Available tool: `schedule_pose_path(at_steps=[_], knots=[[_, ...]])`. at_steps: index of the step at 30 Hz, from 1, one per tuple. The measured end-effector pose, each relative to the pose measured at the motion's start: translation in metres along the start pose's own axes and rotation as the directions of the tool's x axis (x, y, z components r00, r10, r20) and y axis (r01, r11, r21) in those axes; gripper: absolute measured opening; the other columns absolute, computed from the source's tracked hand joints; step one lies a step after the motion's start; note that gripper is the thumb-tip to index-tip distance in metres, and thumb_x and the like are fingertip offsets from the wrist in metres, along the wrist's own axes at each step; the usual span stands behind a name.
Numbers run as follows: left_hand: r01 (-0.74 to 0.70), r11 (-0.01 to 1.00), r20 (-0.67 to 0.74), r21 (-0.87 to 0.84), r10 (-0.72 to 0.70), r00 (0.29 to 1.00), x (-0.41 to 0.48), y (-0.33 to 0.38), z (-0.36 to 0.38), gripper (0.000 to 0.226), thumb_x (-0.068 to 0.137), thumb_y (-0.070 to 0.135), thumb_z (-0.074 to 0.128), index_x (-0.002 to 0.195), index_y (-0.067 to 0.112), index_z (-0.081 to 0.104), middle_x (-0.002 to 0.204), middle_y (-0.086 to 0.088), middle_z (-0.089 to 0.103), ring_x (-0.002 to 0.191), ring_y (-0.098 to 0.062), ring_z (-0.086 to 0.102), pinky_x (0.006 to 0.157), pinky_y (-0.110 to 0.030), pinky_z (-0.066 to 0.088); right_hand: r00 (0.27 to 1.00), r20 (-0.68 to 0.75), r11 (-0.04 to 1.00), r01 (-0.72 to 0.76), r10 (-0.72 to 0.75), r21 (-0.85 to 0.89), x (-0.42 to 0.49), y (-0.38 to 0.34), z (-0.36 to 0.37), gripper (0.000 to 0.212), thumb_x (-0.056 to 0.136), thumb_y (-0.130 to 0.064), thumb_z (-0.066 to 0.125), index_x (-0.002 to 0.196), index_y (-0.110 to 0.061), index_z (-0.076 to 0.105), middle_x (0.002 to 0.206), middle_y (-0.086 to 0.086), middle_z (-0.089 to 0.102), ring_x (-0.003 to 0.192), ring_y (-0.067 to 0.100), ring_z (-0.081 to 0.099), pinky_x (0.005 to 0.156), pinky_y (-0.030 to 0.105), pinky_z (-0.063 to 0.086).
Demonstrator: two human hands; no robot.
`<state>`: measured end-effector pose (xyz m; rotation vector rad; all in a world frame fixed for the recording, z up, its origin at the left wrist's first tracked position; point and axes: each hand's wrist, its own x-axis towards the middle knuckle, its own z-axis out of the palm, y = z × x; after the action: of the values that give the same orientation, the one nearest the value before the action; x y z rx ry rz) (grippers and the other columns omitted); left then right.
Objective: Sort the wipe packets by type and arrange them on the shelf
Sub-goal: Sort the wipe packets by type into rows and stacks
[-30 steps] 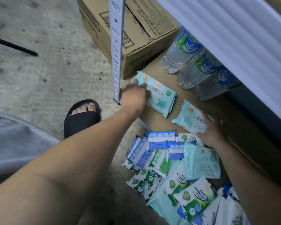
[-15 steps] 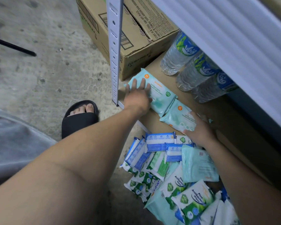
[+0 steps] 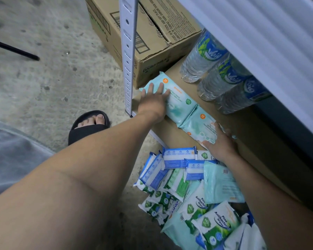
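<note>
Teal wipe pkts (image 3: 181,103) on shelf (image 3: 251,123), bottles (image 3: 215,83) behind

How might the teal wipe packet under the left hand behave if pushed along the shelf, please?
Lying flat on the shelf, the teal wipe packet would probably slide, not roll. Its wrinkled film looks soft, so it may buckle under the left hand. The 50 badge suggests some heft.

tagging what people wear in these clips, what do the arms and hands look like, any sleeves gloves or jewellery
The left arm and right arm are bare along all that shows, with no sleeves. The left hand and right hand wear no gloves, and no watch, bracelet or ring is visible.
</note>
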<state>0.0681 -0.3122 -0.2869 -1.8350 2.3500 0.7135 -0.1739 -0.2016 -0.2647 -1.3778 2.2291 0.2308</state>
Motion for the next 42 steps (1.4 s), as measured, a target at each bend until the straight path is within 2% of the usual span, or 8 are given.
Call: schedule_pose_path(at_steps=[7, 11, 13, 24, 31, 35, 39, 42], knots=[[0.013, 0.998, -0.021, 0.068, -0.012, 1.000, 0.001, 0.008, -0.004, 0.063, 0.096, 0.027, 0.048, 0.154, 0.031, 0.027, 0.167, -0.001, 0.009, 0.152, -0.035, 0.003, 0.122, -0.055, 0.007, 0.999, -0.035, 0.999, 0.026, -0.024, 0.047, -0.006, 0.003, 0.007, 0.088, 0.090, -0.030, 0.073, 0.159, -0.028, 0.019, 0.157, 0.014, 0.017, 0.135, 0.034, 0.042, 0.109, 0.035, 0.037], [-0.157, 0.985, 0.000, 0.067, 0.158, 0.988, -0.004, 0.017, 0.003, 0.060, 0.102, 0.053, 0.038, 0.157, 0.034, 0.021, 0.168, 0.002, 0.008, 0.154, -0.031, 0.000, 0.122, -0.053, 0.006, 0.995, -0.082, 0.997, 0.056, -0.052, 0.048, -0.013, 0.008, 0.012, 0.084, 0.090, -0.023, 0.073, 0.157, -0.028, 0.024, 0.156, 0.012, 0.021, 0.135, 0.033, 0.043, 0.110, 0.033, 0.036], [-0.167, 0.984, 0.039, 0.069, 0.165, 0.986, -0.007, 0.016, 0.007, 0.060, 0.102, 0.057, 0.033, 0.157, 0.035, 0.020, 0.168, 0.004, 0.006, 0.154, -0.029, -0.004, 0.123, -0.052, 0.000, 0.994, -0.091, 0.996, 0.067, -0.062, 0.057, -0.014, 0.011, 0.014, 0.082, 0.089, -0.021, 0.073, 0.156, -0.029, 0.027, 0.154, 0.010, 0.024, 0.135, 0.032, 0.043, 0.110, 0.034, 0.036], [-0.133, 0.990, 0.030, 0.053, 0.132, 0.991, -0.013, 0.013, 0.010, 0.053, 0.103, 0.053, 0.034, 0.154, 0.040, 0.029, 0.168, 0.007, 0.009, 0.154, -0.026, -0.004, 0.123, -0.050, 0.000, 0.998, -0.062, 0.994, 0.023, -0.017, 0.106, -0.008, 0.012, 0.013, 0.084, 0.085, -0.016, 0.077, 0.154, -0.028, 0.031, 0.148, 0.011, 0.032, 0.128, 0.032, 0.050, 0.108, 0.035, 0.041], [-0.134, 0.982, 0.063, 0.136, 0.127, 0.990, -0.021, 0.016, 0.010, 0.051, 0.102, 0.037, 0.037, 0.152, 0.037, 0.029, 0.166, 0.004, 0.015, 0.152, -0.031, 0.003, 0.118, -0.056, 0.013, 1.000, 0.007, 0.998, -0.005, 0.004, 0.055, -0.009, 0.010, 0.009, 0.088, 0.091, -0.030, 0.070, 0.159, -0.031, 0.015, 0.161, 0.011, 0.012, 0.145, 0.032, 0.031, 0.113, 0.035, 0.033], [-0.134, 0.977, 0.170, 0.163, 0.106, 0.980, -0.039, 0.031, -0.007, 0.051, 0.096, 0.036, 0.044, 0.147, 0.032, 0.039, 0.152, 0.000, 0.032, 0.144, -0.031, 0.020, 0.113, -0.053, 0.024, 0.999, 0.031, 1.000, -0.017, 0.018, -0.022, -0.035, 0.007, 0.001, 0.084, 0.093, -0.048, 0.063, 0.159, -0.027, 0.016, 0.166, 0.007, 0.005, 0.149, 0.031, 0.022, 0.117, 0.040, 0.026], [-0.179, 0.978, 0.201, 0.109, 0.154, 0.967, -0.082, 0.042, -0.016, 0.044, 0.095, 0.032, 0.048, 0.138, 0.029, 0.053, 0.139, -0.001, 0.052, 0.134, -0.028, 0.039, 0.112, -0.046, 0.028, 0.999, 0.037, 0.999, -0.033, 0.033, 0.015, -0.082, 0.012, -0.004, 0.071, 0.097, -0.051, 0.052, 0.158, -0.027, 0.026, 0.164, 0.013, 0.018, 0.144, 0.040, 0.027, 0.118, 0.042, 0.024], [-0.194, 0.974, 0.205, 0.119, 0.167, 0.964, -0.119, 0.046, -0.027, 0.044, 0.097, 0.037, 0.050, 0.138, 0.023, 0.053, 0.138, -0.007, 0.056, 0.131, -0.030, 0.046, 0.108, -0.041, 0.035, 0.999, 0.025, 0.999, -0.030, 0.030, 0.012, -0.125, 0.020, -0.012, 0.065, 0.097, -0.052, 0.049, 0.154, -0.027, 0.033, 0.160, 0.011, 0.028, 0.138, 0.040, 0.033, 0.113, 0.041, 0.031]])
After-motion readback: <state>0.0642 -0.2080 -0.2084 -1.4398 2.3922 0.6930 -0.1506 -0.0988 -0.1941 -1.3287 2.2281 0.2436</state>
